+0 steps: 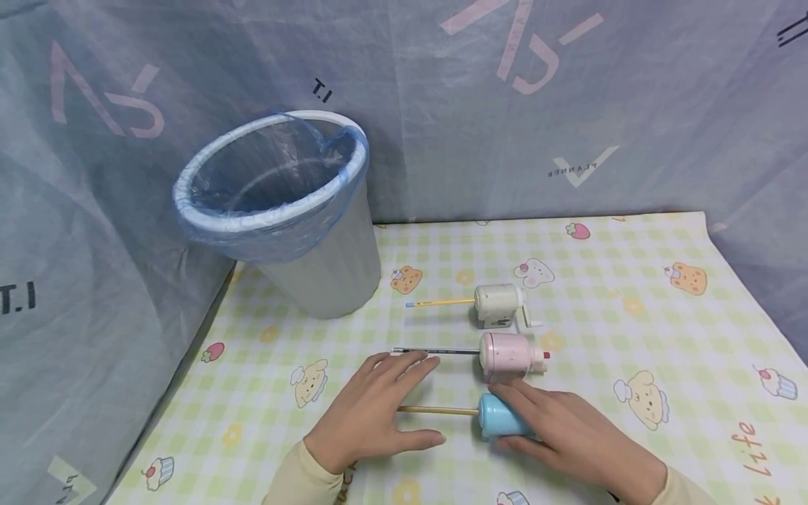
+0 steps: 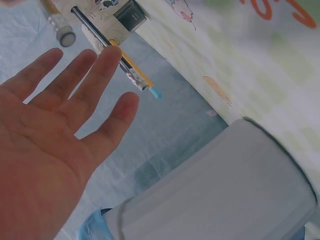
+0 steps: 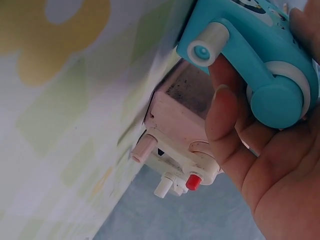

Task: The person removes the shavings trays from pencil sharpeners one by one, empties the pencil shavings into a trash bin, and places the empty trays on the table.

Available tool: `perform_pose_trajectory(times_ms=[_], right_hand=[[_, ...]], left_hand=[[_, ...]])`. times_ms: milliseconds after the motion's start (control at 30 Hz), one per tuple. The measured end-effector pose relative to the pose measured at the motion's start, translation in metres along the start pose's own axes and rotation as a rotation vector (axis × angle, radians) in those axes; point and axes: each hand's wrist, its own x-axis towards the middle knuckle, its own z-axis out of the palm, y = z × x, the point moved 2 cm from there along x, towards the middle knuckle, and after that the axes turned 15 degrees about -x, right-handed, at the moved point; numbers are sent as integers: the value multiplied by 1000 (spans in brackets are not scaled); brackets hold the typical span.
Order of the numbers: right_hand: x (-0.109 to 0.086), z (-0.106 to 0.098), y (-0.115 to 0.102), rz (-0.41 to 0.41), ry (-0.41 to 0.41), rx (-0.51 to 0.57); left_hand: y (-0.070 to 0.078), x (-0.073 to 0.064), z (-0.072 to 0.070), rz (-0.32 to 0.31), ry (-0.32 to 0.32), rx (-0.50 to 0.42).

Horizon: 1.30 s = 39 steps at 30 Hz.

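Note:
My right hand [image 1: 562, 431] grips a blue crank pencil sharpener [image 1: 495, 415], thumb on one side and fingers on the other. The right wrist view shows its crank handle [image 3: 247, 57] beside the curled fingers. A plain wooden-coloured pencil [image 1: 442, 410] sticks out leftward from this sharpener. Around that pencil's free end my left hand [image 1: 369, 414] is spread, fingers and thumb apart, holding nothing. Its fingertips overlap a black pencil [image 1: 451, 351] in the head view. In the left wrist view the open palm [image 2: 55, 130] faces the camera, below a pencil end [image 2: 64, 35].
Just behind, a pink sharpener [image 1: 505, 354] holds the black pencil. Farther back stands a cream sharpener [image 1: 495, 301] with a yellow pencil [image 1: 440, 303] in it. A grey bin [image 1: 328, 273] with a blue liner stands at the left on the checked tablecloth [image 1: 600, 315].

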Motion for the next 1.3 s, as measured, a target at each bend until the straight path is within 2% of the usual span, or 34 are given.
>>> perform_pose_trajectory(times_ms=[533,733,1067,1300], right_hand=[[-4,-3,2,17,-43,41],[-4,-6,3,26,-60,64],[-4,-9,4,21,-44,60],[-5,-11,6,44,-75,77]], left_hand=[[-5,-6,-3,-14,33,38],[-6,-8,-5,-21,37,32],[-8,-9,-5,-29,48,12],[-8,-9,-4,-16,67,15]])
